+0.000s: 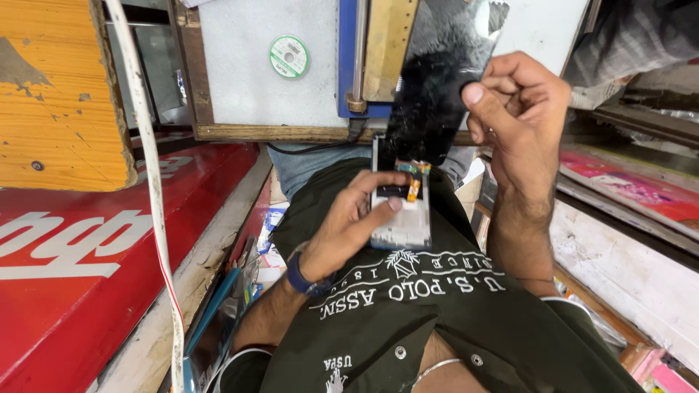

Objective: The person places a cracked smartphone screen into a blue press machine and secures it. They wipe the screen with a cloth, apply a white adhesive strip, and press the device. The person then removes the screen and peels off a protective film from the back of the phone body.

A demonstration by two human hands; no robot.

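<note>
Glossy black glass screen panel [437, 80], smudged; open phone body [404, 215] of pale matt metal or plastic; dark green cloth shirt [437, 313]; chipped, rough yellow-painted wood block [58, 94]; glossy red signboard [73, 276].

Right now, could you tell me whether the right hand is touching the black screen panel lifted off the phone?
Touching. The head view shows the right hand pinching the edge of the black screen panel, its thumb pressed on the glass, while the left hand holds the phone body.

black screen panel [437, 87] lifted above phone; red sign [80, 269] left.
</note>
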